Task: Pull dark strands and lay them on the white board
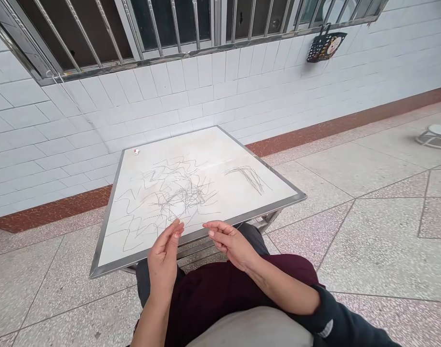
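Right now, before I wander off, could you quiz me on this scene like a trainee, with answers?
1. True or false: the black basket stands on the white table.
2. Which table corner is nearest the small red-and-white item? (a) far left (b) near right (c) near left
3. Fill in, touching or apart: the left hand and right hand are ____.

Key: 1 false, it hangs by the tiled wall; 2 a; 3 apart.

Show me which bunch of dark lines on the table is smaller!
The right-hand bunch: it covers a small patch, while the left bunch sprawls widely.
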Demonstrator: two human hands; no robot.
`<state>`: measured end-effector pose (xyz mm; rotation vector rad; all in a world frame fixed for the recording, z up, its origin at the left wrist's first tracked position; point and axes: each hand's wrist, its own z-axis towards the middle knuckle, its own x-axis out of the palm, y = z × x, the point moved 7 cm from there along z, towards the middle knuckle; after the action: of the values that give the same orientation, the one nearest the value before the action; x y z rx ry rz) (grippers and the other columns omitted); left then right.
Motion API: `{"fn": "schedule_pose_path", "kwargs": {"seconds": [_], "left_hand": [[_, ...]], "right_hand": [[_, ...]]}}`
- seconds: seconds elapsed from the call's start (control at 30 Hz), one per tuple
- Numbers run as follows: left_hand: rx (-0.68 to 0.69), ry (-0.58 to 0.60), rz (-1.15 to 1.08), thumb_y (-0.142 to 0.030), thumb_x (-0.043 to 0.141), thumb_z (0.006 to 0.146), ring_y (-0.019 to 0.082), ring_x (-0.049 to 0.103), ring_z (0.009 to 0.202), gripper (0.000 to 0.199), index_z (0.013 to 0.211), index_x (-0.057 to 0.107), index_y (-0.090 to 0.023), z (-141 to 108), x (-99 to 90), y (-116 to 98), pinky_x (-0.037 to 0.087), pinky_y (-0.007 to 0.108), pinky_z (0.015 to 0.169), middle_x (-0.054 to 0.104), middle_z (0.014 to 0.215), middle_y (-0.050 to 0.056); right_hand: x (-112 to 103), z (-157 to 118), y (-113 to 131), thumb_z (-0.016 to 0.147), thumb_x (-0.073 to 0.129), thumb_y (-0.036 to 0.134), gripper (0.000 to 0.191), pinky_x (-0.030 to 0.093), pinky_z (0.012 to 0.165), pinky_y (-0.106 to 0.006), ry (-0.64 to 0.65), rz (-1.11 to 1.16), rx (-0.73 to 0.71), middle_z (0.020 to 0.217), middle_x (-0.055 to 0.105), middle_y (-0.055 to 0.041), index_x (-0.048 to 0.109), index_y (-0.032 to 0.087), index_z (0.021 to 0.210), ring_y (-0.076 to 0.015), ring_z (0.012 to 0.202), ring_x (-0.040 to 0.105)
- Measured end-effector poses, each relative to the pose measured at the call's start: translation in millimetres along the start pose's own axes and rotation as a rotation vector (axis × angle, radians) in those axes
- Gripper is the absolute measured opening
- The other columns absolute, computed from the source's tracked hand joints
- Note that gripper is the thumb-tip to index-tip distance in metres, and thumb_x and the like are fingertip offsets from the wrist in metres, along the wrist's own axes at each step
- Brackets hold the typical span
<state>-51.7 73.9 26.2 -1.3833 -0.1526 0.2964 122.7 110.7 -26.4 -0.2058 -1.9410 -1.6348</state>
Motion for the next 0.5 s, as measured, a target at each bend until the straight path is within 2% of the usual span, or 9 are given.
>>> {"fn": "schedule_pose_path", "kwargs": {"seconds": [0.1, 0.33, 0.5], "left_hand": [[0.062, -0.020, 0.123, -0.034, 0.056, 0.088, 0.020, 0.064, 0.104, 0.028, 0.111, 0.067, -0.023, -4.2, 4.8, -6.5, 0.046, 0.037, 0.098, 0.070, 0.112, 0.006], [0.233, 0.059, 0.437, -0.031, 0.051, 0.090, 0.021, 0.067, 0.099, 0.036, 0.124, 0.059, -0.026, -9.5, 24.2, -14.8, 0.051, 0.036, 0.087, 0.073, 0.103, 0.005], [0.228, 0.095, 0.476, -0.030, 0.047, 0.091, 0.020, 0.066, 0.100, 0.038, 0.128, 0.055, -0.029, -7.8, 24.6, -16.2, 0.049, 0.037, 0.090, 0.073, 0.099, 0.003]], "right_hand": [[1.1, 0.9, -0.8, 0.076, 0.071, 0.030, 0.028, 0.011, 0.047, -0.023, 0.012, 0.062, 0.024, 0.064, 0.039, 0.0049, 0.069, 0.020, 0.103, -0.0050, 0.051, 0.023], [-5.2, 4.1, 1.8, 0.074, 0.073, 0.030, 0.031, 0.012, 0.046, -0.022, -0.031, 0.207, 0.042, 0.068, 0.040, 0.0036, 0.069, 0.021, 0.103, -0.0060, 0.054, 0.025], [-10.9, 7.5, 5.4, 0.074, 0.072, 0.031, 0.030, 0.012, 0.047, -0.023, -0.012, 0.114, 0.044, 0.067, 0.040, 0.0040, 0.069, 0.021, 0.103, -0.0055, 0.053, 0.023]]}}
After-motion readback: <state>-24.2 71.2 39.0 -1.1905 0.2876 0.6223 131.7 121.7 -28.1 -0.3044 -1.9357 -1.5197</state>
